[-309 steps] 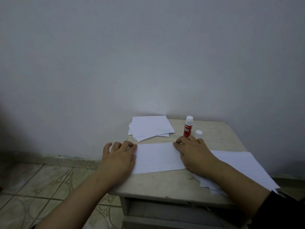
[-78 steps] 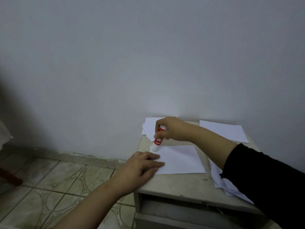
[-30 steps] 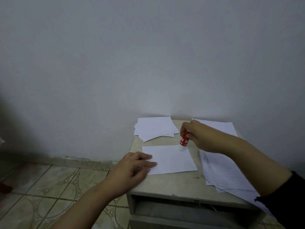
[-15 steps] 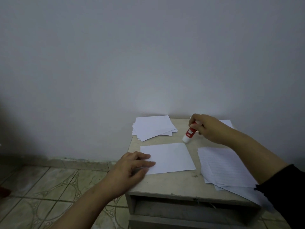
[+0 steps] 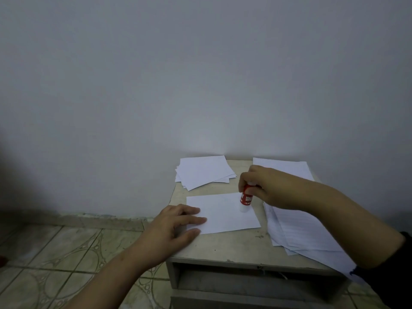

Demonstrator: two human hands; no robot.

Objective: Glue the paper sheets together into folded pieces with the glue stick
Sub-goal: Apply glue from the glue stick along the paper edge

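Observation:
A folded white sheet (image 5: 225, 210) lies in the middle of the small table (image 5: 234, 248). My left hand (image 5: 176, 224) rests flat on its left edge with straight fingers. My right hand (image 5: 267, 188) grips the red glue stick (image 5: 245, 200) upright, with its white tip down on the sheet's right side. A pile of folded pieces (image 5: 204, 170) sits at the back left. Lined loose sheets (image 5: 298, 230) lie on the right side, partly under my right forearm.
More lined paper (image 5: 283, 167) lies at the back right against the grey wall. The table has an open slot (image 5: 245, 279) below its top. Tiled floor (image 5: 66, 253) spreads to the left. The right-hand sheets overhang the table's front right corner.
My right hand has brought the glue stick from above the bare table behind the sheet down onto the sheet's right side. My left hand has stayed on the left edge.

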